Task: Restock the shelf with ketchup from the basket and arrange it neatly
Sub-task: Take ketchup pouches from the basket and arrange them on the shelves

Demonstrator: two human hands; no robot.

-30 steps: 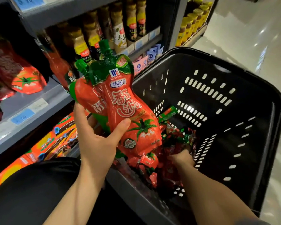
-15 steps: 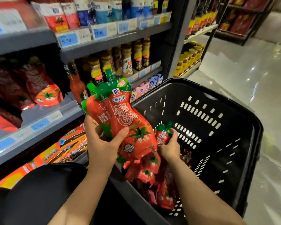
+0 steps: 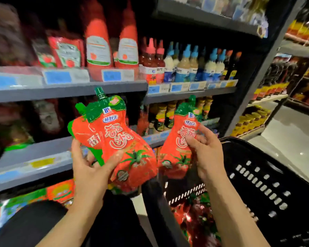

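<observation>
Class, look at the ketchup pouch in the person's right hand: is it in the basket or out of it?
Out. The right hand grips the ketchup pouch raised before the shelves, above the black basket, where more pouches lie.

Two tall red squeeze bottles point(image 3: 112, 43) with pale labels stand on the upper level. Just right of them stands a row of blue-capped dressing bottles point(image 3: 189, 65), and left of them blurred red pouches point(image 3: 64, 52). Far right of them, past a grey upright, yellow-lidded jars point(image 3: 251, 120) sit low above glossy floor point(image 3: 292, 136).
</observation>
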